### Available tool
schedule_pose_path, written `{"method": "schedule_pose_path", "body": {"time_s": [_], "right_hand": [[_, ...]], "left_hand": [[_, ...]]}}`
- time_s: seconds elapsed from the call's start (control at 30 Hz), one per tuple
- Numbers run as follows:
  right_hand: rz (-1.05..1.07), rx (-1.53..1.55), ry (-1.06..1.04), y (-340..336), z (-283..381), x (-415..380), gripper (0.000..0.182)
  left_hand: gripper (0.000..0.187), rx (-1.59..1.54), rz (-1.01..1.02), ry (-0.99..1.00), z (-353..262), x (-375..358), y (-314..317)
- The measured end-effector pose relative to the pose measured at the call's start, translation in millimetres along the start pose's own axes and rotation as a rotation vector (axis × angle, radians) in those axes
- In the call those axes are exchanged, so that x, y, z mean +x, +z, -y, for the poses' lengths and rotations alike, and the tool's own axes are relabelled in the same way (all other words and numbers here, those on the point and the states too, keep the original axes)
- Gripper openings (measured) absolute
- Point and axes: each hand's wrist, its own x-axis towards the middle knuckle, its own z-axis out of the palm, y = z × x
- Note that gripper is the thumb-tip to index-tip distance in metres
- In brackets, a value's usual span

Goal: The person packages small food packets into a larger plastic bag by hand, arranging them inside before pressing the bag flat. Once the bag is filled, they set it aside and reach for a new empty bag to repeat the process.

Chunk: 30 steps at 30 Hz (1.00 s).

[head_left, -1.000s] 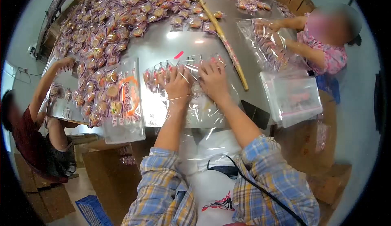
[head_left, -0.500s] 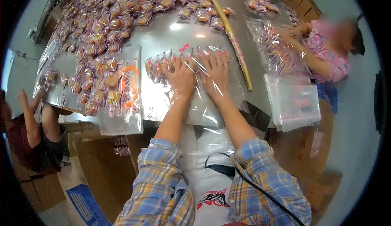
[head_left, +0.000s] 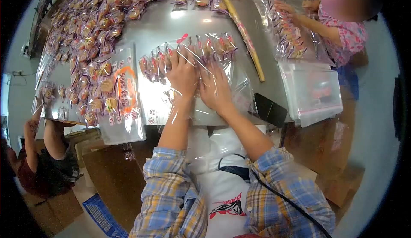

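Observation:
A large clear plastic bag [head_left: 214, 117] lies on the metal table in front of me, with a row of small wrapped pastries [head_left: 159, 60] along its far end. My left hand [head_left: 183, 73] reaches into the bag, its fingers stretched over the middle of the row. Beside it my right hand [head_left: 214, 83] is also under the clear film, fingers extended and lying near the packets right of the middle. The fingertips of both hands are partly hidden by glare on the film.
Many wrapped pastries [head_left: 92, 28] cover the table's left and far side. Printed bags [head_left: 124, 109] lie at left, flat clear bags [head_left: 314, 94] at right. A wooden stick [head_left: 239, 28] and a dark phone-like slab [head_left: 270, 109] are nearby. A co-worker's hands [head_left: 295, 15] touch another filled bag.
My right hand has drawn back from the packets and moved left, closer to my left hand. My left hand remains over the row. The whole view has shifted slightly.

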Motion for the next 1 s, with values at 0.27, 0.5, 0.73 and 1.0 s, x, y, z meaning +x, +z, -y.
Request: {"method": "schedule_pose_path", "body": {"time_s": [0.27,0.5,0.73,1.0], "right_hand": [[0.048,-0.058,0.022,-1.5,2.3,-2.6,0.045],[-0.036,0.080,0.087,3.7,-1.4,-3.9,0.046],[-0.074,0.052,0.003,-8.4,0.9,-1.3,0.070],[0.095,-0.034,-0.321,-33.9,16.9,47.8,0.068]], "left_hand": [[0.044,0.069,0.038,-0.015,-3.8,19.9,11.9],[0.072,0.051,0.227,0.049,-0.1,3.4,-6.9],[0.085,-0.157,0.250,0.072,14.7,-19.3,-34.5],[0.045,-0.476,-0.077,0.215,-16.6,-150.8,-126.6]]}}
